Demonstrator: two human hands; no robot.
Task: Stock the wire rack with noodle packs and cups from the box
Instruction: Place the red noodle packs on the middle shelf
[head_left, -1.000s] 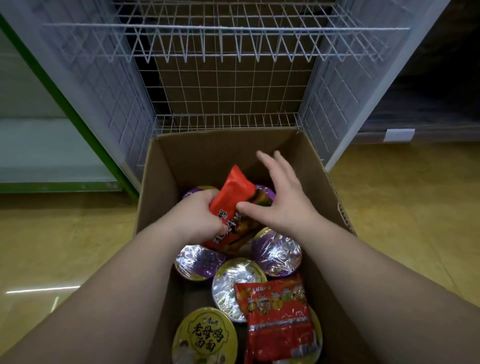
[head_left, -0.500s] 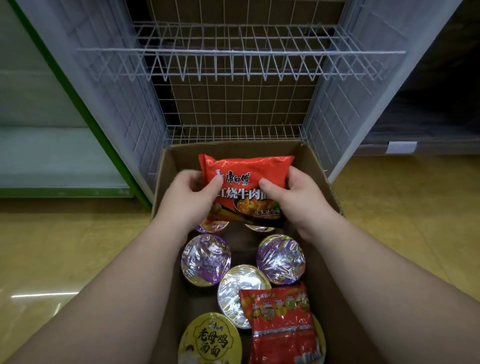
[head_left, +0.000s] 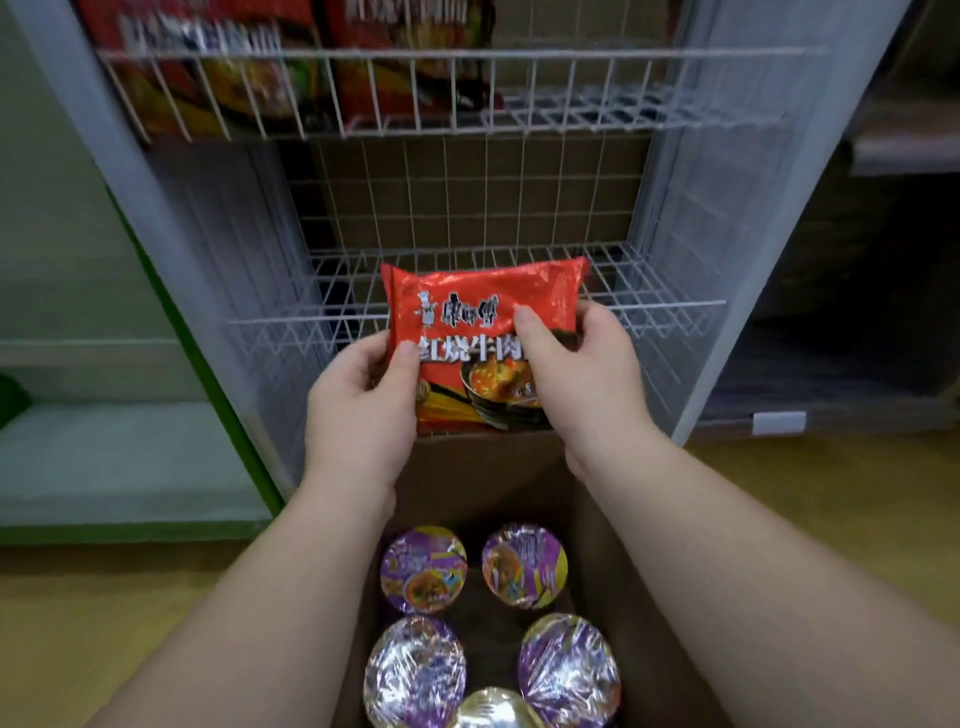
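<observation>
A red noodle pack (head_left: 470, 317) is held upright above the far end of the cardboard box (head_left: 519, 467), in front of the wire rack's lower shelf (head_left: 670, 301). My left hand (head_left: 358, 410) pinches its left edge and my right hand (head_left: 576, 374) grips its right side, thumb on the front. Several purple-lidded noodle cups (head_left: 423, 569) stand in the box below my arms. Red noodle packs (head_left: 218, 78) stand on the left of the rack's upper shelf (head_left: 649, 109).
The white wire rack has mesh side walls (head_left: 691, 197) and a cardboard-coloured back. A green-edged shelf unit (head_left: 104, 457) stands to the left, a dark shelf with a white label (head_left: 779, 422) to the right. Yellow floor lies on both sides of the box.
Both hands have lifted the red pack out of the box up to the level of the lower shelf. The view has tilted upward, bringing the stocked upper shelf into sight.
</observation>
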